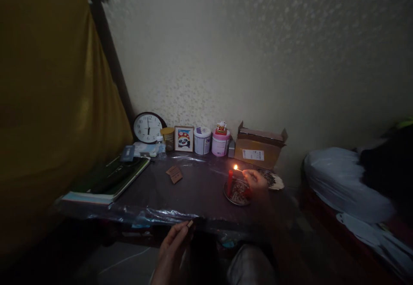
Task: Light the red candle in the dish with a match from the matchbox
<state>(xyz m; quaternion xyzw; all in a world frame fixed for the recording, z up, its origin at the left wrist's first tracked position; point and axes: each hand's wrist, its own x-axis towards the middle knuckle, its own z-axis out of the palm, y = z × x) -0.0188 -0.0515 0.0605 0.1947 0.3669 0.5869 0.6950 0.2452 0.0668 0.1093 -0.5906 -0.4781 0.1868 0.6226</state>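
Observation:
A burning match is pinched in the fingers of my right hand, its flame at the left end. Just below and left of the flame, a red candle stands upright at the left side of a round metal plate. The candle's wick is too dim to make out. Small dark and light bits lie in the plate. My left hand is low, in front of the table edge, closed on a small matchbox of which only a tan end shows.
Two brown card pieces lie on the plastic-covered table. Green books are at left. Along the wall stand a clock, framed panda picture, two tins and an open cardboard box. Pale sticks lie beyond my right hand.

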